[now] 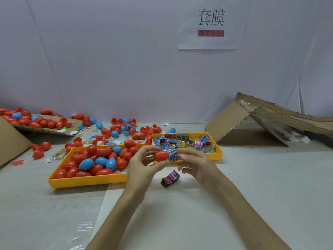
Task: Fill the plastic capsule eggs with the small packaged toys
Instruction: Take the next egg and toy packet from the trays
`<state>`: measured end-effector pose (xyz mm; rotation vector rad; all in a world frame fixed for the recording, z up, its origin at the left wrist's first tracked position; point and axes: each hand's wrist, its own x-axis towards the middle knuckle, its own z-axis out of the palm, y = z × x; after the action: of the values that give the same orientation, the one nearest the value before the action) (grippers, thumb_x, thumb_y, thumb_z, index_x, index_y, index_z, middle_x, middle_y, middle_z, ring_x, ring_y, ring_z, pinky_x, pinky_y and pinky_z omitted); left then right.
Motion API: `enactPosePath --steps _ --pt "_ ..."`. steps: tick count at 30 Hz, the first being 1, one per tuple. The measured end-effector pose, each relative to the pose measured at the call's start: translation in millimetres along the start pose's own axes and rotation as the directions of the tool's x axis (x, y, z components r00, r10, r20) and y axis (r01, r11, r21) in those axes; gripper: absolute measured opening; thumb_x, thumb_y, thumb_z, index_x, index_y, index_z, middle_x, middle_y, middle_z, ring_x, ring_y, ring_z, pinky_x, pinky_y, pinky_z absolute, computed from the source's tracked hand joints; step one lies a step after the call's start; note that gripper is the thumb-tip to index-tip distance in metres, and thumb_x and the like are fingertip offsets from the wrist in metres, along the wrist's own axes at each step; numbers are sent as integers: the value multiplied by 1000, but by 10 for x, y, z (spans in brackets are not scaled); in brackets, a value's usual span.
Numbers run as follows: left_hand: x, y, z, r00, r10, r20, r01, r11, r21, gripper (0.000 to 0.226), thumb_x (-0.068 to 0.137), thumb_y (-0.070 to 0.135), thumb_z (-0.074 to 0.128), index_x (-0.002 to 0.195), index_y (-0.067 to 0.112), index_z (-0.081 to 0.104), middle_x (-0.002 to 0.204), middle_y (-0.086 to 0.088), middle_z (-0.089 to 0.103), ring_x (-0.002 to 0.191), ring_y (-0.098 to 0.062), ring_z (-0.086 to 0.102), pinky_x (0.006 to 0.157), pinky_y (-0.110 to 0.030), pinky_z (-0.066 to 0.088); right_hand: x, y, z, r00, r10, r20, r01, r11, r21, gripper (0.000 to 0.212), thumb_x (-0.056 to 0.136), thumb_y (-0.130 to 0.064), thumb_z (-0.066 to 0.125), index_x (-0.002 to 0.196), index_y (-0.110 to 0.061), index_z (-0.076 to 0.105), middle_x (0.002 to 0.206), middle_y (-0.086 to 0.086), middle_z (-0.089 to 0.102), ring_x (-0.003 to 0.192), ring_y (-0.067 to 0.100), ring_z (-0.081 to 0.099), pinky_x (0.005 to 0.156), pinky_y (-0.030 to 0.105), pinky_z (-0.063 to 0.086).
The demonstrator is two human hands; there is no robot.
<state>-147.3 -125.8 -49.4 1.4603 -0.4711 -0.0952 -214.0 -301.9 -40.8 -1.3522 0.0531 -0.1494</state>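
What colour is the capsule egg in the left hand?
Red plastic capsule egg, clearest in the head view.

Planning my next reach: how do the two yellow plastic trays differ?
The left yellow plastic tray holds red and blue capsule eggs; the right yellow plastic tray holds small packaged toys. The left tray lies nearer the camera, the right tray farther back. Both are shallow and rectangular.

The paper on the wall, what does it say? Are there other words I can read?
"套膜": black print on the paper sheet on the wall.
Red bar below it: blurred, unreadable.
Packaged toys in the yellow tray, the held packet and the packet on the table: print and barcodes too small to read.
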Motion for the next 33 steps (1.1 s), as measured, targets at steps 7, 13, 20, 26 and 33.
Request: enactPosePath --steps 7,13,20,26,33 --pt "-16 27 9 999 22 -31 -22 1000 -14 30 83 17 79 101 39 70 93 25 73 92 9 67 68 -9 53 -5 -8 4 1000 2 -9 -2 1000 -15 25 80 -27 71 104 -28 79 102 5 75 77 17 70 66 23 53" --pt "-32 54 5 1000 19 -5 -19 1000 6 29 88 16 76 107 37 70 106 14 69 88 2 70 63 -18 56 -13 4 21 1000 -17 -8 17 996 -85 23 85 -23 69 105 -27 79 104 9 76 82 22 72 69 25 53" --pt "-55 39 25 995 -23 101 12 995 103 22 92 14 72 104 32 72 108 3 72 83 -11 74 68 -18 57 1 38 -9 992 -83 -92 58 968 -243 25 96 -5 62 99 -23 79 91 10 77 80 24 75 68 26 52" --pt "-54 10 42 995 -27 91 16 993 119 21 91 10 72 98 30 72 97 3 74 78 -15 75 65 -18 57 20 79 -5 984 -138 -108 98 945 -311 34 95 4 59 94 -24 78 86 3 77 73 19 74 65 22 54" --pt "-53 11 65 996 -48 72 45 998 53 17 91 6 71 97 21 74 93 -4 74 77 -18 76 64 -20 58 36 121 -47 956 -262 -129 211 925 -317 26 89 6 67 95 -17 77 88 9 78 70 21 73 67 26 55"
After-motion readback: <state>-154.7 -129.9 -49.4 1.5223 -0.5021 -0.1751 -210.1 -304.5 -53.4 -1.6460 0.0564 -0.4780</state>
